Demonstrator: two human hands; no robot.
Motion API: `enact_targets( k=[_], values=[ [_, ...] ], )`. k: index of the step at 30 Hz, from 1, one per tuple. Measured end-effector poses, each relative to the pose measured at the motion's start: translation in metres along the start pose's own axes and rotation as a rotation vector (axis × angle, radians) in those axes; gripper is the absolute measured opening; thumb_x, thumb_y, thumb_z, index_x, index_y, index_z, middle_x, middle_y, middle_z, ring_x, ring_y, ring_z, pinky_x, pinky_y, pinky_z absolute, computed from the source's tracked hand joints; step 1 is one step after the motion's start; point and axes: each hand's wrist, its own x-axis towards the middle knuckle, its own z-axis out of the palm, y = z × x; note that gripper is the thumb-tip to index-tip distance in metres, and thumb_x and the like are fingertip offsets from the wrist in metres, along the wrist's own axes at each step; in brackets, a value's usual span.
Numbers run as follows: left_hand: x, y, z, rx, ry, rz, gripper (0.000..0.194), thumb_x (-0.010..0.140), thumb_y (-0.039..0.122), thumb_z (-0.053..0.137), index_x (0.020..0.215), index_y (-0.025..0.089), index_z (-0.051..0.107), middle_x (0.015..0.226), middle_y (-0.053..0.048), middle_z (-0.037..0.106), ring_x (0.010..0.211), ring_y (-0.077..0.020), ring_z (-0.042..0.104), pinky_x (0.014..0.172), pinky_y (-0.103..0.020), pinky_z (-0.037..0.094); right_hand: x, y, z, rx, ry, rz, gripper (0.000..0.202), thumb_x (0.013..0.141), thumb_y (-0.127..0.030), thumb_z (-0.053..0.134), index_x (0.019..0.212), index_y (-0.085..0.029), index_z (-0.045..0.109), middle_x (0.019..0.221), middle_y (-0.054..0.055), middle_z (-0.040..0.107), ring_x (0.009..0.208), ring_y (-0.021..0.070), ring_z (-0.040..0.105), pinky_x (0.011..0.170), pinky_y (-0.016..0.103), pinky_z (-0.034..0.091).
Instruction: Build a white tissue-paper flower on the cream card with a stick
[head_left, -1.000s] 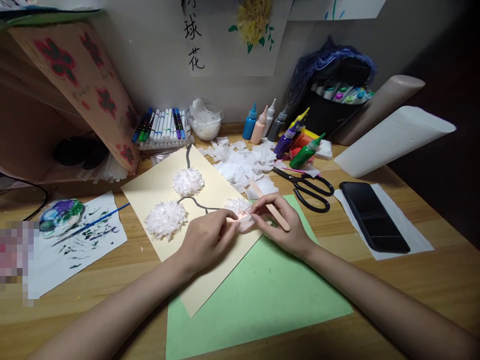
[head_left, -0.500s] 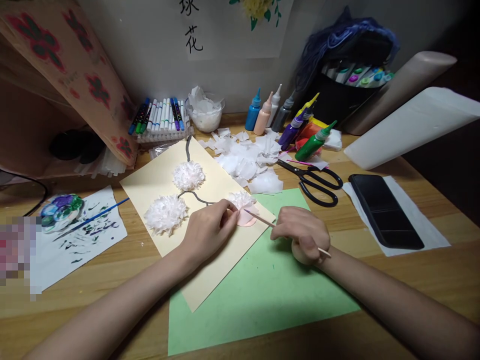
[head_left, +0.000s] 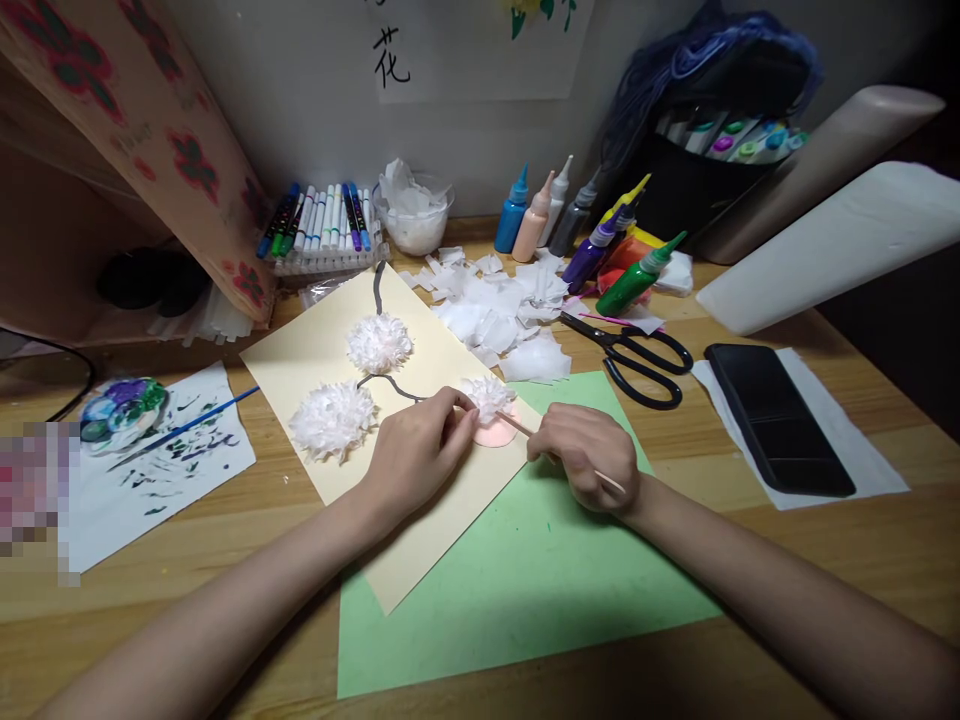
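Note:
A cream sheet (head_left: 420, 520) lies over a green sheet (head_left: 525, 610) and bears dark painted stems and white paper blossoms. The third blossom (head_left: 486, 398) covers the upper part of a pink painted circle (head_left: 496, 432). My left hand (head_left: 420, 440) rests on the cream sheet, thumb and forefinger pinched beside this blossom; whatever they grip is too small to make out. My right hand (head_left: 589, 455) is closed around a thin wooden stick (head_left: 514, 424), whose tip touches the blossom's lower edge.
Black scissors (head_left: 637, 355), torn white paper (head_left: 487, 310) and paint bottles (head_left: 532, 225) lie or stand behind the sheets. A black phone (head_left: 780, 418) is at the right. A blue brush (head_left: 195, 425) crosses a paint-marked sheet (head_left: 217, 460) at the left.
The stick and my right hand have moved slightly left. The light piece at the stick's tip now sits against the blossom, and more of the pink circle shows. The view has shifted a little.

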Motion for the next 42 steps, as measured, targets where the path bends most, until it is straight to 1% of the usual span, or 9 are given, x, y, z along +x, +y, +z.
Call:
enact_targets(
  k=[6,11,13,15,19,22,28,37,42],
  values=[
    [0.0008,0.0018,-0.0006,0.015,-0.008,-0.056,0.015,0.09,0.031,0.044,0.088,0.019,0.053,0.063,0.004,0.057,0.055,-0.0104,0.048,0.054,-0.022,0.031,0.0016,-0.0005,0.0025,0.109,0.02,0.151,0.04,0.096,-0.023,0.026,0.065,-0.018,0.052,0.055,0.001,0.048,0.053,0.012,0.043,0.055,0.028,0.035],
    [0.002,0.0017,-0.0011,0.028,0.006,-0.119,0.019,0.091,0.033,0.039,0.083,0.02,0.05,0.063,0.003,0.055,0.055,-0.0111,0.047,0.054,-0.023,0.029,0.0022,-0.0033,0.0084,0.271,0.14,0.52,0.046,0.098,-0.03,0.026,0.061,-0.018,0.051,0.056,0.0,0.051,0.049,0.0092,0.047,0.05,0.025,0.037],
    [0.0021,0.0021,-0.0017,0.024,0.007,-0.14,0.02,0.091,0.033,0.039,0.081,0.02,0.049,0.063,0.003,0.054,0.055,-0.0113,0.047,0.054,-0.023,0.029,0.0019,-0.0044,0.0096,0.307,0.166,0.598,0.048,0.098,-0.034,0.026,0.061,-0.018,0.052,0.056,0.0,0.052,0.047,0.0089,0.047,0.048,0.025,0.037],
    [0.0019,0.0026,-0.0022,0.02,0.008,-0.153,0.02,0.091,0.033,0.039,0.08,0.02,0.048,0.062,0.003,0.053,0.055,-0.0115,0.046,0.054,-0.024,0.029,0.0009,-0.0056,0.0094,0.299,0.184,0.57,0.048,0.097,-0.035,0.028,0.06,-0.018,0.053,0.055,0.0,0.052,0.047,0.0094,0.048,0.048,0.025,0.037],
    [0.0019,0.0027,-0.0024,0.006,0.005,-0.163,0.021,0.092,0.034,0.038,0.079,0.02,0.046,0.063,0.003,0.053,0.056,-0.0117,0.045,0.054,-0.024,0.029,-0.0023,-0.0072,0.0073,0.247,0.213,0.385,0.051,0.097,-0.033,0.026,0.055,-0.018,0.051,0.049,0.0,0.048,0.048,0.0108,0.045,0.052,0.027,0.037],
    [0.0024,0.0024,-0.002,0.002,0.0,-0.166,0.02,0.092,0.033,0.038,0.079,0.02,0.046,0.063,0.003,0.052,0.056,-0.0117,0.045,0.054,-0.024,0.029,-0.0034,-0.0069,0.0067,0.245,0.196,0.321,0.05,0.097,-0.032,0.025,0.055,-0.019,0.05,0.048,0.0,0.046,0.047,0.0109,0.043,0.053,0.027,0.036],
    [0.0021,0.0022,-0.002,0.002,-0.005,-0.158,0.02,0.092,0.034,0.038,0.079,0.021,0.046,0.062,0.004,0.052,0.055,-0.0118,0.046,0.054,-0.024,0.029,-0.0011,-0.0063,0.0073,0.216,0.146,0.343,0.051,0.097,-0.032,0.024,0.057,-0.018,0.052,0.049,0.0,0.048,0.047,0.0109,0.045,0.053,0.027,0.037],
    [0.0025,0.0021,-0.0019,0.026,-0.004,-0.141,0.022,0.091,0.033,0.037,0.075,0.02,0.044,0.06,0.003,0.051,0.054,-0.012,0.045,0.053,-0.024,0.029,0.002,-0.0062,0.0077,0.196,0.163,0.404,0.046,0.096,-0.029,0.028,0.06,-0.019,0.053,0.053,0.0,0.052,0.048,0.011,0.049,0.052,0.027,0.039],
    [0.0022,0.003,-0.0022,0.027,-0.005,-0.137,0.022,0.091,0.032,0.037,0.074,0.02,0.043,0.061,0.003,0.051,0.053,-0.0119,0.045,0.053,-0.024,0.029,-0.0002,-0.0074,0.0075,0.203,0.193,0.35,0.052,0.097,-0.033,0.025,0.054,-0.019,0.051,0.048,0.0,0.048,0.047,0.0118,0.047,0.051,0.028,0.037]
  ],
)
